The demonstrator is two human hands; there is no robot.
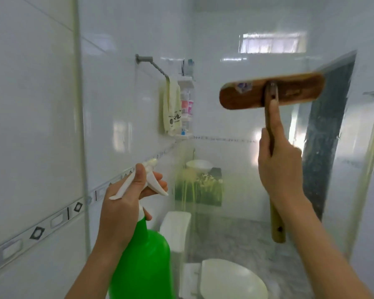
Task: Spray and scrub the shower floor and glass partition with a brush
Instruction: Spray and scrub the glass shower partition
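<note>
Pressing a wooden scrub brush [246, 98] against the misted glass partition [225, 117], the right hand [279, 167] has a closed grip on its handle while the left hand [125, 203] wraps its grip round a green spray bottle [143, 262] lower down; wet glass could make the brush skid.

Left hand [125, 203] grips the neck of a green spray bottle [145, 262], fingers on its white trigger [154, 184], nozzle toward the glass partition [235, 130]. Right hand [279, 167] grips the wooden handle of a brush [272, 91], index finger laid straight along it, the wooden head held level against the glass. Seen through the glass: a pale towel [170, 108] on a wall rail, a shelf of bottles [187, 106], a toilet [222, 277], a small basin [199, 165], a dark door [328, 130].
</note>
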